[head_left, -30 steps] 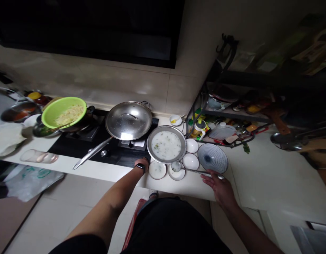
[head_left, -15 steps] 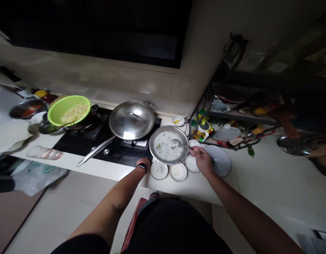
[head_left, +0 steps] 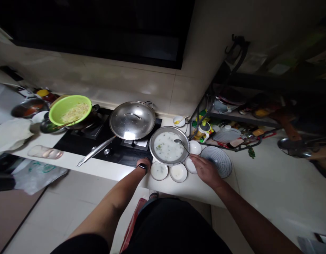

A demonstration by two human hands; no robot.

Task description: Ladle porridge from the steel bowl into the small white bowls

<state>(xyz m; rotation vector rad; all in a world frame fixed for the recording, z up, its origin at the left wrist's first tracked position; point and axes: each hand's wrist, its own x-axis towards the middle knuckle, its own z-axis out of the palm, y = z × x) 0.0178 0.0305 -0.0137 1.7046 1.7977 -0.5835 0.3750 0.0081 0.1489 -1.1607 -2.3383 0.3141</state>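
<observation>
My right hand [head_left: 205, 171] is closed around the handle end of a metal ladle [head_left: 178, 141]. The ladle's head sits at the surface of a white liquid with green bits, inside a wide metal basin [head_left: 151, 151]. Along the basin's front and right side stand several small white bowls; the front left bowl [head_left: 159, 170] and the front middle bowl [head_left: 178, 173] hold some of the white liquid. My left hand [head_left: 143, 162], below a black watch, rests at the cooktop's front right corner, beside the front left bowl. Its fingers are mostly hidden.
A lidded wok [head_left: 132, 120] sits on the black cooktop [head_left: 115, 155], its long handle pointing front left. Further left are a green bowl [head_left: 55, 111] of pale shreds and a clear glass [head_left: 45, 152] on its side. A striped plate [head_left: 222, 162] and a rack [head_left: 213, 84] stand right.
My right hand has shifted slightly down and right and turned. The ladle has tilted, its handle now sloping more steeply over the basin's rim. My left hand has stayed in place.
</observation>
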